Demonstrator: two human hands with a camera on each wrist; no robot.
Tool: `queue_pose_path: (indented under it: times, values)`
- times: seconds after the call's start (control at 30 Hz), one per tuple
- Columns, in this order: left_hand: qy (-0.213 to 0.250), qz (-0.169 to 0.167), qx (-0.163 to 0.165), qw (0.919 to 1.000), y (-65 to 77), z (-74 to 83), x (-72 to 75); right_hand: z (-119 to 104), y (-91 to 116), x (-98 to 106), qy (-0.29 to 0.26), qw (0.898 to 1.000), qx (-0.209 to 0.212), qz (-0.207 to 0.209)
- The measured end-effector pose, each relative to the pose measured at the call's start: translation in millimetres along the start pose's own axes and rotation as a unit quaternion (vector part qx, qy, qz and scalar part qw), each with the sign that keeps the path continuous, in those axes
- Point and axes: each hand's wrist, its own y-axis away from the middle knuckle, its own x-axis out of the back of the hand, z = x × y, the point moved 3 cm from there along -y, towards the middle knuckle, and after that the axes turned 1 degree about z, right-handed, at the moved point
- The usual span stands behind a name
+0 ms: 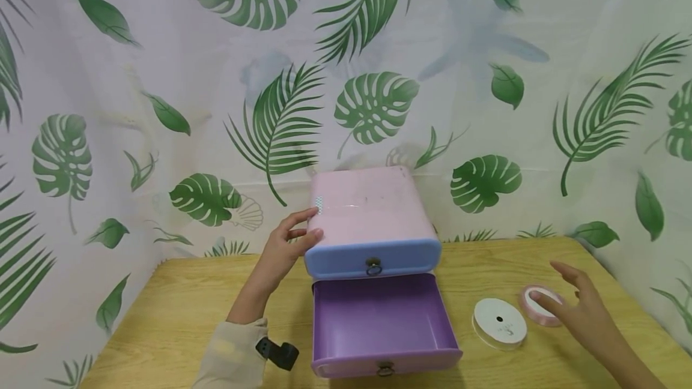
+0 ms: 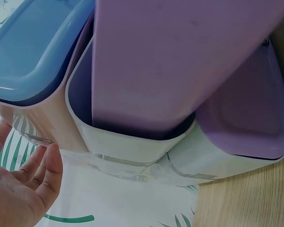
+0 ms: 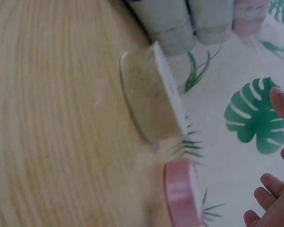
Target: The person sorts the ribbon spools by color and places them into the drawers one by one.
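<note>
Already the purple drawer [image 1: 381, 317] is standing open, spools [image 1: 497, 330] lying outside. The left hand [image 1: 282, 248] is loosely touching pink casing [image 1: 370, 209]; the right hand [image 1: 586, 311], spread, is holding nothing.

So your right hand [image 3: 274, 205] is over at the right edge, partly cut off, with its thumb and fingers apart and a gap between it and the pink roll [image 3: 182, 194] on the wood table [image 3: 61, 118]. You've got a kinda blurry whitish spool [image 3: 149, 97] just beside that roll, then grayish boxes [image 3: 172, 33] up top and a leaf-print sheet [image 3: 213, 109] behind.
</note>
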Motion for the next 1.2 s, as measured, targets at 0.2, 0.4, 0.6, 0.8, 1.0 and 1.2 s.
queue_pose_path:
  times: [0.2,0.4,0.6,0.8,1.0,1.2]
  values:
    - [0.001,0.0,-0.002,1.0,-2.2,1.8,-2.1,21.1,-10.5,-0.3,0.062,0.998,-0.021,-0.015]
    - [0.0,0.001,-0.006,1.0,-3.1,2.0,-2.0,41.1,-15.7,-7.7,0.116,0.993,0.001,-0.021]
    - [0.006,-0.005,-0.007,0.9999,-2.3,2.5,-2.5,50.4,-16.1,-13.1,0.108,0.993,-0.022,-0.047]
    - [0.005,-0.001,-0.003,1.0,-0.7,2.8,-1.9,49.8,-13.8,-16.9,0.085,0.994,-0.029,-0.057]
    - [0.004,0.003,0.001,1.0,0.7,0.7,-0.4,50.8,-13.7,-20.8,0.092,0.994,-0.028,-0.049]
    - [0.002,0.005,-0.001,1.0,0.4,-1.3,0.3,53.7,-13.9,-21.7,0.111,0.993,-0.02,-0.041]
